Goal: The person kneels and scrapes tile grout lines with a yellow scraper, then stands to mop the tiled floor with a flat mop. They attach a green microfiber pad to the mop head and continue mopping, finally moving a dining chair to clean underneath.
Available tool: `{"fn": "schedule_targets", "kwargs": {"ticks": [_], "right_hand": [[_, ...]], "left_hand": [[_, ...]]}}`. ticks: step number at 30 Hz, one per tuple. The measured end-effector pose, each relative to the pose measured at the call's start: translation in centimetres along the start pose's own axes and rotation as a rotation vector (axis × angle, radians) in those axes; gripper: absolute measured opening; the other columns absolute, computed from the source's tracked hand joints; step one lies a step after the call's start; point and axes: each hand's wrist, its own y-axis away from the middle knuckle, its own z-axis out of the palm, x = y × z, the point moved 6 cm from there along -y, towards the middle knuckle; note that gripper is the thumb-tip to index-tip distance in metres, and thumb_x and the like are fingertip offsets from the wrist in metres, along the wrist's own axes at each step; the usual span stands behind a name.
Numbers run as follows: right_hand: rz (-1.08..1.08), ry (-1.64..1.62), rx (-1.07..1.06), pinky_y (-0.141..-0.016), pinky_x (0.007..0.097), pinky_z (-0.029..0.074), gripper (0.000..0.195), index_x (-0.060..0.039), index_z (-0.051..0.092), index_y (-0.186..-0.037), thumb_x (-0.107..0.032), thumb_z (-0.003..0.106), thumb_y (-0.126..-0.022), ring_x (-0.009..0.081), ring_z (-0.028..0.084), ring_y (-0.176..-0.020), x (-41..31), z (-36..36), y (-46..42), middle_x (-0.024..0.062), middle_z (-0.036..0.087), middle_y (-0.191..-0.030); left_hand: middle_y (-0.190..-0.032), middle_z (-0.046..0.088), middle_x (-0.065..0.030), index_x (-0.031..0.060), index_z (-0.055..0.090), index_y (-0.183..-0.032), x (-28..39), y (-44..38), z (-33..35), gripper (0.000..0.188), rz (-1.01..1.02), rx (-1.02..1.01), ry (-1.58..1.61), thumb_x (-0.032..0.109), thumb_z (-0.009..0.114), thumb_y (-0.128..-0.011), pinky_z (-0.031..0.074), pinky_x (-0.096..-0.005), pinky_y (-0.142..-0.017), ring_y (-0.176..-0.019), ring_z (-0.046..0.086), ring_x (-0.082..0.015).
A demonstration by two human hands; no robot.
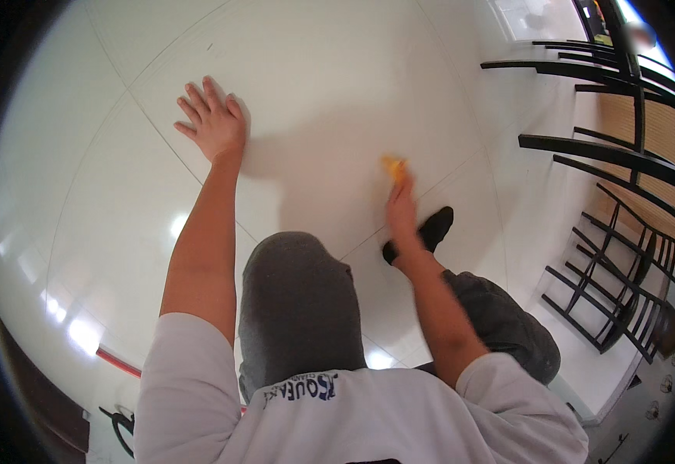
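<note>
My left hand [217, 124] rests palm down on the glossy white tiled floor [326, 75], its fingers spread and nothing in it. To the right, nearer my knee, my right hand [401, 200] grips a yellow-orange object [395, 167], which looks like a small cloth; motion blur hides its exact shape. The yellow object is at or just above the floor. Behind the right forearm, my foot in a black sock [437, 227] is planted on the tiles. A short dark mark [210, 47] shows on the floor beyond my left hand.
My knee in grey trousers [300, 301] is between my arms. Black metal-framed furniture [604, 145] stands along the right, with black chairs [616, 278] below it. At lower left are a red strip [118, 361] and a dark brown piece of furniture [36, 394].
</note>
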Motion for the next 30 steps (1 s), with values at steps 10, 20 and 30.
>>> {"fn": "schedule_targets", "kwargs": {"ticks": [10,20,30], "right_hand": [[-0.011,-0.12,-0.003,-0.072,0.0501,0.046,0.043,-0.0176,0.025,-0.136,-0.027,0.035,-0.095,0.0447,0.057,-0.086,1.5,-0.2,4.5,0.0257,0.055,-0.109],[0.17,-0.183,0.442,-0.066,0.049,0.046,0.036,-0.0123,0.031,-0.128,-0.028,0.031,-0.096,0.0451,0.056,-0.083,4.2,-8.9,-15.5,0.0251,0.059,-0.095],[-0.194,-0.275,-0.209,-0.067,0.0483,0.048,0.045,-0.0124,0.026,-0.135,-0.024,0.037,-0.094,0.0389,0.061,-0.076,-15.4,4.5,-2.9,0.0236,0.058,-0.106]], "left_hand": [[-0.149,0.01,-0.0089,0.0203,0.018,-0.142,0.2,-0.9,0.2,0.056,-0.035,-0.05,-0.018,0.039,0.032,-0.091,0.007,-0.0579,-0.105,-0.136,0.007,-0.033],[-0.149,0.011,-0.0061,0.0228,0.019,-0.142,1.9,-1.2,-0.2,0.058,-0.033,-0.105,0.026,0.039,0.038,-0.09,0.008,-0.0558,-0.106,-0.137,0.007,-0.0304],[-0.149,0.011,-0.0052,0.0219,0.021,-0.141,0.2,-1.6,0.1,0.06,-0.112,-0.148,-0.058,0.035,0.04,-0.086,0.005,-0.0519,-0.108,-0.137,0.007,-0.0285]]}}
